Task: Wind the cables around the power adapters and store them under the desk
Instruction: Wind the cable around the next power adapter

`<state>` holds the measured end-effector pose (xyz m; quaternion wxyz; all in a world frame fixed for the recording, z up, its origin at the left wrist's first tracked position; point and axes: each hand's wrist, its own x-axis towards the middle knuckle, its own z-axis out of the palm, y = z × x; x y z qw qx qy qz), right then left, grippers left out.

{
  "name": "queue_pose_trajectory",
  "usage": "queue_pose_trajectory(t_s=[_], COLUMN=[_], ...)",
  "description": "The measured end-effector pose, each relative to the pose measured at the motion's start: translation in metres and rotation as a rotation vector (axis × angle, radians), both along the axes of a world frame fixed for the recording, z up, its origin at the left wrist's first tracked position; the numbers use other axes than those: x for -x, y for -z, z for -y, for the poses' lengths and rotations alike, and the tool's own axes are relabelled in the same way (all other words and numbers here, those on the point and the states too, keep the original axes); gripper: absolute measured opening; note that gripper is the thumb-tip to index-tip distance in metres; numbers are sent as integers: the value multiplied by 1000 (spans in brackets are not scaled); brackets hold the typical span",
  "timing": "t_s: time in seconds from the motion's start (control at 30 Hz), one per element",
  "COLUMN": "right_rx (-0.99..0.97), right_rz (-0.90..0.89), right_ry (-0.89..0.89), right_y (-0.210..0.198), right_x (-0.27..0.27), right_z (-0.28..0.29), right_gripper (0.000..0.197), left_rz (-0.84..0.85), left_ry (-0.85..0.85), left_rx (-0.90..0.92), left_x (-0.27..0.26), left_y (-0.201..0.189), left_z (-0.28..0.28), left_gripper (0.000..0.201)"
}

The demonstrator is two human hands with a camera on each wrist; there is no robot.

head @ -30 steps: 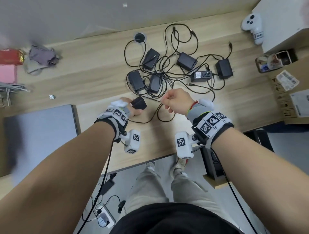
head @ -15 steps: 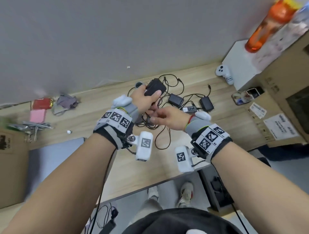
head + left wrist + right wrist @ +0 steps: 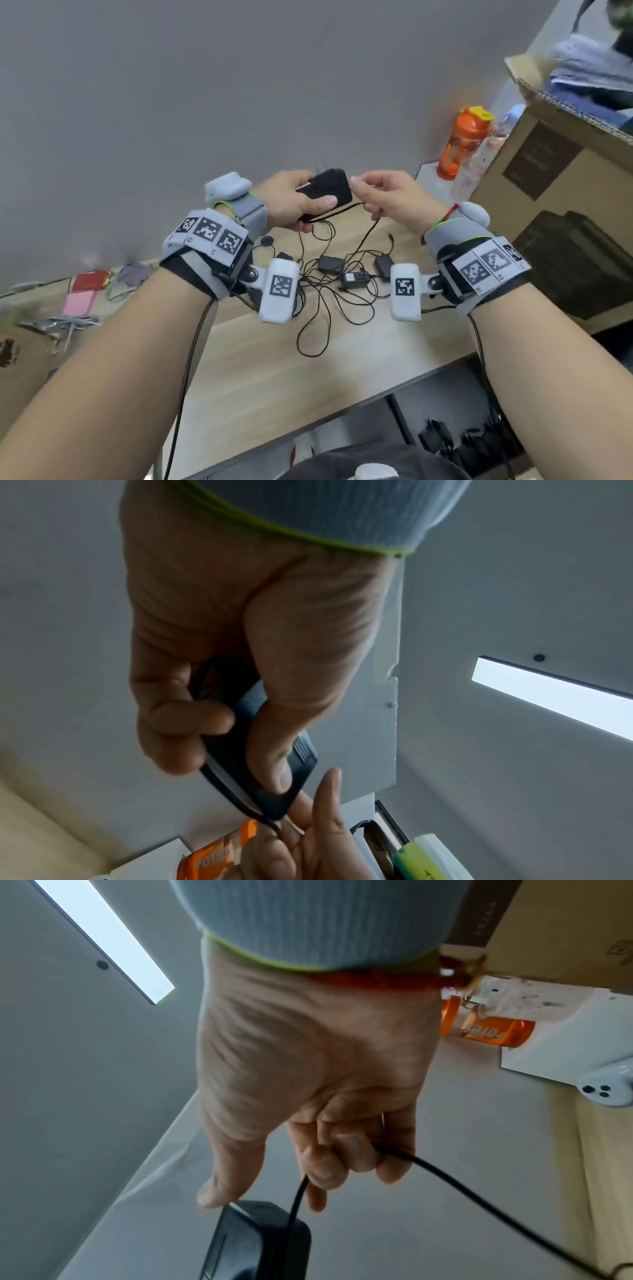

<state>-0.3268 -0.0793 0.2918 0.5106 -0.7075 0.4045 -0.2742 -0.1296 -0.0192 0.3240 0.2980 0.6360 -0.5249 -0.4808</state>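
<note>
My left hand (image 3: 291, 202) grips a black power adapter (image 3: 327, 192) in the air above the desk, thumb across its face; the same adapter (image 3: 263, 767) shows in the left wrist view under my thumb. My right hand (image 3: 383, 198) holds that adapter's thin black cable (image 3: 339, 214) right beside its end, with the cable (image 3: 445, 1175) running through my curled fingers and down to the desk. In the right wrist view my thumb touches the adapter (image 3: 257, 1240). Several more black adapters (image 3: 330, 263) lie in a tangle of cables (image 3: 322, 308) on the wooden desk (image 3: 274, 370).
An orange bottle (image 3: 464, 144) stands on a white ledge at the right, beside large cardboard boxes (image 3: 561, 192). Pink and red items (image 3: 80, 301) and a small tool pile lie at the desk's left. More cables and adapters lie on the floor (image 3: 462, 442) under the desk's front edge.
Both hands have lifted the adapter from the desk up into the air. My right hand has shifted from under the adapter to the cable at its right end. The head view has tilted upward.
</note>
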Motion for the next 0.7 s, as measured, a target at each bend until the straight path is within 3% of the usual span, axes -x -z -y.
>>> queue_pose_trajectory(t_s=[0.13,0.33,0.7], right_rx=[140,199,160], right_rz=[-31,-32,-59], right_ry=[10,13,-60], right_y=[-18,-24,-29], right_x=[11,5,25], right_z=[1,-3,-6], right_gripper=[30,30,25], left_rz=[6,-240,-73], left_ry=[-1,-224,-312], left_rx=[44,118,197], left_x=[10,25,24], left_y=[-15,-19,-22], left_z=[1,5,9], left_gripper=[28,31,42])
